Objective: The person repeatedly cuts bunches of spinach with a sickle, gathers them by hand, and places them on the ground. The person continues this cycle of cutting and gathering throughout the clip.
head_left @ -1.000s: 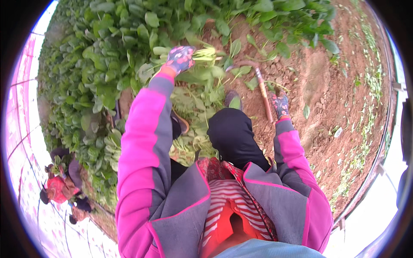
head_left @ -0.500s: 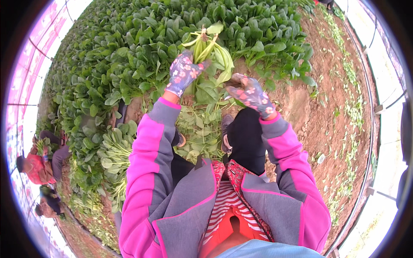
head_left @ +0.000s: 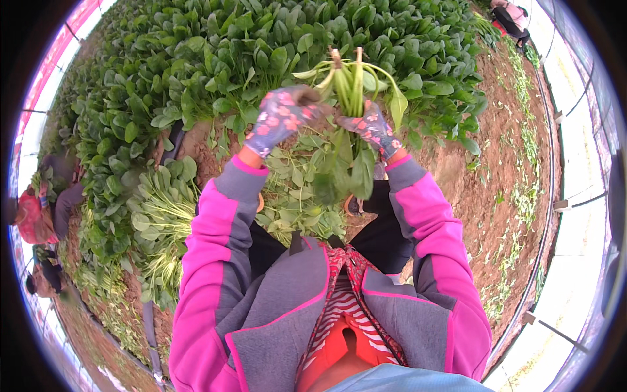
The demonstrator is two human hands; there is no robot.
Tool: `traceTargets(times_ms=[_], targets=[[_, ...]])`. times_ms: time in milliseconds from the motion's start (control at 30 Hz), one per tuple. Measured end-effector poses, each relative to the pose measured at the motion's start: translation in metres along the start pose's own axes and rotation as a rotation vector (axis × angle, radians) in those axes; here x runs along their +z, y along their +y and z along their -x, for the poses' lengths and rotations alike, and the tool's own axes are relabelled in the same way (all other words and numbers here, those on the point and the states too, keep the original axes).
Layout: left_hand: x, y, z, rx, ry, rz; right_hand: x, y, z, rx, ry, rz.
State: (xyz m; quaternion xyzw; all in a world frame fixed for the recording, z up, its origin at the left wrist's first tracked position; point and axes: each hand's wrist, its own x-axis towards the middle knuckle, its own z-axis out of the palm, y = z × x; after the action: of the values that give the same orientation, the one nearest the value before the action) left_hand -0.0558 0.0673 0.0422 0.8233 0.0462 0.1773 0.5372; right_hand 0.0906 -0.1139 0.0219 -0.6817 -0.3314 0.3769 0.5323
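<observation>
Both my hands wear flowered purple gloves and meet in front of me on a bunch of green leafy plants (head_left: 349, 117). My right hand (head_left: 373, 127) grips the bunch by its stems, roots up and leaves hanging down. My left hand (head_left: 279, 119) is closed beside it, touching the stems near the roots. Below the bunch lies a loose heap of cut greens (head_left: 297, 196) between my knees. A dense bed of the same leafy plants (head_left: 261, 46) fills the ground ahead.
Cut bundles of greens (head_left: 160, 222) lie in a row at my left. Bare brown soil (head_left: 496, 163) runs along the right, bordered by a white edge with stakes (head_left: 558, 209). One person crouches at far left (head_left: 36, 219), another at top right (head_left: 509, 13).
My right hand left the tool on the soil and came up to the bunch. Both hands now hold the greens together, higher and nearer the middle, with the bunch turned roots up.
</observation>
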Motion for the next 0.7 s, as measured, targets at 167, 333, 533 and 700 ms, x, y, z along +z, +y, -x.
traceTargets(times_ms=[167,333,533,700], targets=[[-0.026,-0.045,-0.001,-0.178,0.023,0.928,-0.014,0.03,-0.013,-0.118,0.081,0.12],[0.004,-0.031,0.006,-0.37,0.193,0.614,-0.006,0.044,-0.024,-0.243,0.032,0.51],[-0.008,-0.029,0.004,-0.167,0.267,0.168,-0.003,0.041,-0.013,-0.123,-0.028,0.266],[-0.009,-0.018,0.006,-0.432,0.268,0.533,0.004,0.042,-0.01,-0.263,0.137,0.781]])
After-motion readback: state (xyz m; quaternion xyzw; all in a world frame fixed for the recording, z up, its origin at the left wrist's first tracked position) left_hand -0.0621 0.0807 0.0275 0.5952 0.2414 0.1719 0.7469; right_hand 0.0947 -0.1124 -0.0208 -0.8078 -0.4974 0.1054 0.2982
